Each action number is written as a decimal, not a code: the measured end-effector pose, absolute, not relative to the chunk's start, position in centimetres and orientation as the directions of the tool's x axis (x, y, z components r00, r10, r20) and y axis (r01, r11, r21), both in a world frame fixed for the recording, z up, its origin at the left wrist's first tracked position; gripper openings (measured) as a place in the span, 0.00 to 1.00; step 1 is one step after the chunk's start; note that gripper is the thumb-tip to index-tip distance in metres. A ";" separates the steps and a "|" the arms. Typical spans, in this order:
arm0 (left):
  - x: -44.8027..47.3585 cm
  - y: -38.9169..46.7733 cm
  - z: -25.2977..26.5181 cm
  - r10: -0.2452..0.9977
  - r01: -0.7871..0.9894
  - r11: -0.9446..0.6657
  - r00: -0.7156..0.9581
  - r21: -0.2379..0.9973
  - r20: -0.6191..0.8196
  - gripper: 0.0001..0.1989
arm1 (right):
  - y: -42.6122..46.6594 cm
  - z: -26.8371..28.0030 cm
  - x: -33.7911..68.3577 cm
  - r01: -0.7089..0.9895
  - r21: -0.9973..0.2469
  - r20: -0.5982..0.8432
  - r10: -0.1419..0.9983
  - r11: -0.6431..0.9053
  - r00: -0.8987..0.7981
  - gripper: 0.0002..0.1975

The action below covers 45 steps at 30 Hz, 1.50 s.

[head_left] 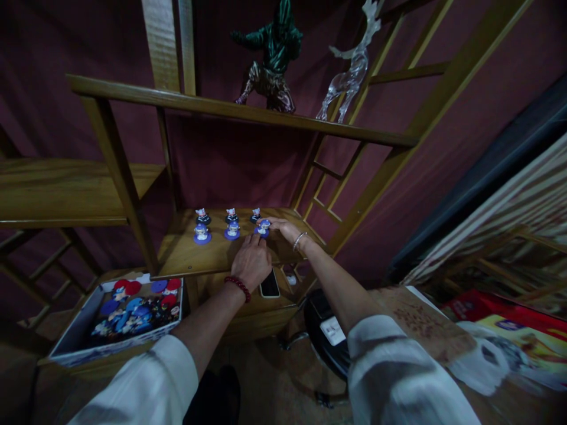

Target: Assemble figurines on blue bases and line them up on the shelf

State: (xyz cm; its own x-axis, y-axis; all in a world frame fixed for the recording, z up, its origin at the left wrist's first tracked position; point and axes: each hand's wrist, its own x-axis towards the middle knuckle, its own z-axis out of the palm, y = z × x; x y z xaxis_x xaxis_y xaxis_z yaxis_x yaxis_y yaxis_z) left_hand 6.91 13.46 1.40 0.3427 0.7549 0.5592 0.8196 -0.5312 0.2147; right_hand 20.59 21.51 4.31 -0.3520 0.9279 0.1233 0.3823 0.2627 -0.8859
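Note:
On the wooden shelf (212, 261), small figurines stand in two rows of three. At the right end of the front row is a purple-and-white figurine (264, 226) on a round purple base. My right hand (286, 230) reaches in from the right, its fingers closed at that figurine's side. My left hand (253, 261) is in front, back of the hand up, fingertips together at the base's front edge. Left along the front row are a middle purple figurine (233, 229) and a left purple figurine (202, 232). Behind stand pink-and-white figurines (231, 214) on dark bases.
An open box (66, 348) of red and blue figurines sits low at the left. Below the shelf lies a phone (270, 284). Above, an upper shelf (248, 113) carries a green warrior statue (272, 56) and a clear deer statue (348, 74). A black stool (316, 313) stands lower right.

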 end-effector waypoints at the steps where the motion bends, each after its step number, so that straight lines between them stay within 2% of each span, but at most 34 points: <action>1: 6.9 13.5 1.4 0.753 0.819 -0.534 0.347 0.212 0.559 0.12 | 21.6 4.2 20.7 0.354 -0.900 0.120 0.925 0.255 -0.362 0.21; 4: 6.9 13.5 1.4 0.748 0.816 -0.540 0.354 0.206 0.561 0.13 | 21.9 3.8 21.0 0.314 -0.916 0.114 0.913 0.249 -0.392 0.21; 9: 6.9 13.5 1.5 0.750 0.813 -0.547 0.369 0.200 0.549 0.13 | 22.5 3.2 21.6 0.341 -0.899 0.130 0.912 0.273 -0.389 0.18; 16: 6.9 13.7 1.1 0.741 0.819 -0.540 0.354 0.194 0.570 0.12 | 23.2 2.5 21.6 0.335 -0.919 0.078 0.928 0.209 -0.365 0.26; 22: 6.9 13.6 1.2 0.743 0.820 -0.537 0.347 0.200 0.573 0.12 | 23.3 2.6 21.5 0.373 -0.899 0.090 0.931 0.229 -0.355 0.30; 36: 6.8 13.7 1.2 0.752 0.807 -0.546 0.354 0.225 0.556 0.12 | 23.4 2.7 21.1 0.424 -0.874 0.107 0.946 0.236 -0.307 0.28; 42: 6.9 13.7 1.3 0.780 0.810 -0.516 0.309 0.279 0.545 0.12 | 23.0 2.4 21.3 0.352 -0.901 0.155 0.946 0.255 -0.286 0.30; 45: 6.9 13.8 1.2 0.776 0.814 -0.515 0.309 0.269 0.550 0.12 | 22.4 2.3 21.6 0.324 -0.916 0.155 0.954 0.236 -0.256 0.29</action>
State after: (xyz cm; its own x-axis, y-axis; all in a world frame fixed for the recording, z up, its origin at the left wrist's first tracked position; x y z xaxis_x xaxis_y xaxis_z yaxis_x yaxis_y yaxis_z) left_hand 6.95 13.79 1.25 0.3090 0.7758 0.5501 0.8140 -0.5149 0.2688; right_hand 21.55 22.43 2.31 -0.2559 0.9542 0.1549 0.3244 0.2357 -0.9161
